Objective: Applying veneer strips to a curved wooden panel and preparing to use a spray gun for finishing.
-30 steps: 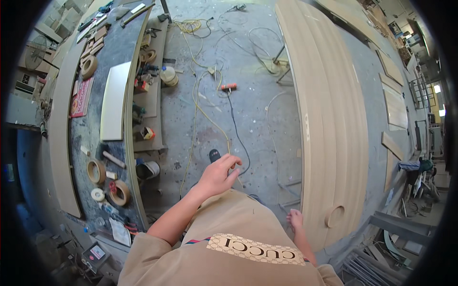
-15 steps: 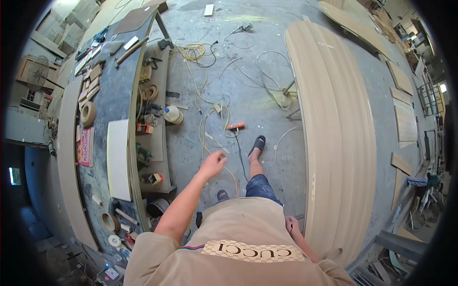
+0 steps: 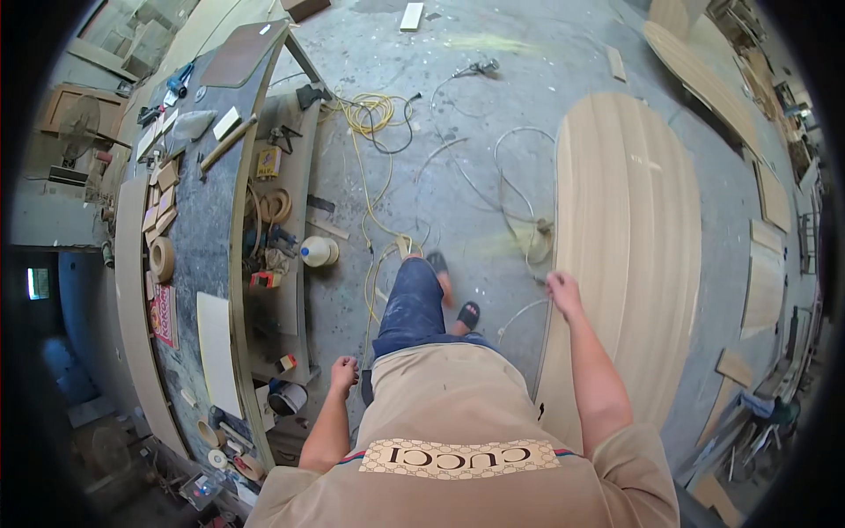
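My right hand (image 3: 562,292) hangs over the left edge of a long wooden panel (image 3: 629,238), its fingers curled with nothing seen in them. Pale, lengthwise-striped and rounded at its far end, the panel lies raised along my right side. Low on my left, my left hand (image 3: 343,374) is loosely closed and appears to hold nothing. It is nearest the lower shelf of the workbench (image 3: 207,185). My legs are mid-stride in blue shorts and dark sandals.
Yellow cords (image 3: 368,113) and pale hoses (image 3: 462,176) trail across the floor. A white jug (image 3: 319,252) stands beside the bench. Tape rolls (image 3: 162,259), wood blocks (image 3: 160,204) and a white board (image 3: 218,352) lie on top. Another curved panel (image 3: 704,79) is far right.
My right hand has swung forward beside the panel, and my left has dropped back. I have stepped ahead; my left leg now hides the orange item on the floor.
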Demonstrator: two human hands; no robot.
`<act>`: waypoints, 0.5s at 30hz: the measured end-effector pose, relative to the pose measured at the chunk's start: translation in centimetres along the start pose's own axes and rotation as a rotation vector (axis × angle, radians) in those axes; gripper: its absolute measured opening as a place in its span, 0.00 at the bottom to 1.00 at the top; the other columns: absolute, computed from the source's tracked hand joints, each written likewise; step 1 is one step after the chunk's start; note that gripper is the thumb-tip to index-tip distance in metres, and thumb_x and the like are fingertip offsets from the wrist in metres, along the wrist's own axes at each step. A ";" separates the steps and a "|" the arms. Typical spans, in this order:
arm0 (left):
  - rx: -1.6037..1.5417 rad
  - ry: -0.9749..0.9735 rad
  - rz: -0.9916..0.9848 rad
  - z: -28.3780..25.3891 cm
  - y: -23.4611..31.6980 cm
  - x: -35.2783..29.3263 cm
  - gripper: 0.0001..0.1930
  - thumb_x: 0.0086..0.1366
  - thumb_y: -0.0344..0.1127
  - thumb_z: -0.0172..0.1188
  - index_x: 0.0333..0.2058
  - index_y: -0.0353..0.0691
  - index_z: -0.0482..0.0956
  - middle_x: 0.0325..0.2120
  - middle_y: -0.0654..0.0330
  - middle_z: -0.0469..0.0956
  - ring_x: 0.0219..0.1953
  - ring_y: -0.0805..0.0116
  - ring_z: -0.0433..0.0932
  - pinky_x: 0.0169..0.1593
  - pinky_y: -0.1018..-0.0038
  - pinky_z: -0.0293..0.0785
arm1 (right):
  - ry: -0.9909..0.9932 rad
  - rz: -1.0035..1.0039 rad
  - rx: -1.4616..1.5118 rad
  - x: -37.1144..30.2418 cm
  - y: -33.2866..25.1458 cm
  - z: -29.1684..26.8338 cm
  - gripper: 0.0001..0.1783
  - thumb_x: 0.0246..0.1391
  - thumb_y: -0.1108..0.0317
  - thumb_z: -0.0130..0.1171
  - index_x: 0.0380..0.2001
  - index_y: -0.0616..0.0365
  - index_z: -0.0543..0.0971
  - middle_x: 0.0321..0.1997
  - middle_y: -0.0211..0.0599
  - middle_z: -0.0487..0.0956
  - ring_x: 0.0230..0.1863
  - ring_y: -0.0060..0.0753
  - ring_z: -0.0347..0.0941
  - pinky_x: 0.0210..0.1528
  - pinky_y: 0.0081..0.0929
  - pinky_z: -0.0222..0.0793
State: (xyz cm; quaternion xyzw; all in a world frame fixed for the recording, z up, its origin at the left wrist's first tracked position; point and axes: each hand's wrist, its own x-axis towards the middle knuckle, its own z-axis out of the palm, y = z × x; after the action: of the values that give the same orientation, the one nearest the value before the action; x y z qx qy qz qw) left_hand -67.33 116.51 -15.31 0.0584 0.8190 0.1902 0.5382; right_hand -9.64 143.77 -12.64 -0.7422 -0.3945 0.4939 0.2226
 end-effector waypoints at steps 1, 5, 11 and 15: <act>0.008 -0.020 -0.002 1.4 2.1 0.9 0.07 0.70 0.38 0.58 0.41 0.42 0.78 0.24 0.65 0.75 0.22 0.73 0.72 0.24 0.73 0.68 | 0.017 -0.056 0.023 3.6 -3.7 0.1 0.16 0.67 0.58 0.59 0.44 0.61 0.82 0.30 0.32 0.81 0.31 0.24 0.76 0.35 0.25 0.73; 0.180 -0.106 -0.002 6.2 12.8 7.1 0.12 0.68 0.40 0.61 0.44 0.39 0.80 0.28 0.60 0.79 0.22 0.69 0.76 0.25 0.70 0.74 | -0.006 -0.110 0.091 13.2 -14.8 1.6 0.19 0.66 0.58 0.60 0.47 0.64 0.81 0.35 0.35 0.83 0.32 0.27 0.78 0.40 0.28 0.75; 0.271 -0.161 0.148 8.3 37.6 18.2 0.14 0.68 0.42 0.60 0.43 0.36 0.81 0.24 0.61 0.79 0.23 0.71 0.77 0.26 0.69 0.73 | -0.096 0.230 0.148 18.3 -20.7 4.3 0.15 0.68 0.60 0.58 0.47 0.61 0.81 0.33 0.32 0.81 0.31 0.22 0.76 0.30 0.22 0.71; 0.171 -0.067 0.487 9.1 59.3 22.5 0.13 0.70 0.41 0.60 0.41 0.36 0.80 0.24 0.63 0.78 0.23 0.75 0.74 0.26 0.72 0.71 | -0.051 0.338 0.187 23.3 -23.5 4.3 0.16 0.69 0.55 0.58 0.46 0.57 0.80 0.35 0.29 0.81 0.31 0.20 0.76 0.31 0.23 0.73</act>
State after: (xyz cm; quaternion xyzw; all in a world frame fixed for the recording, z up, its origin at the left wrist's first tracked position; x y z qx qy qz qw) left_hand -74.86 180.11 -15.65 0.3055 0.7756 0.2420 0.4965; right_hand -17.44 176.14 -10.46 -0.7613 -0.2220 0.5774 0.1946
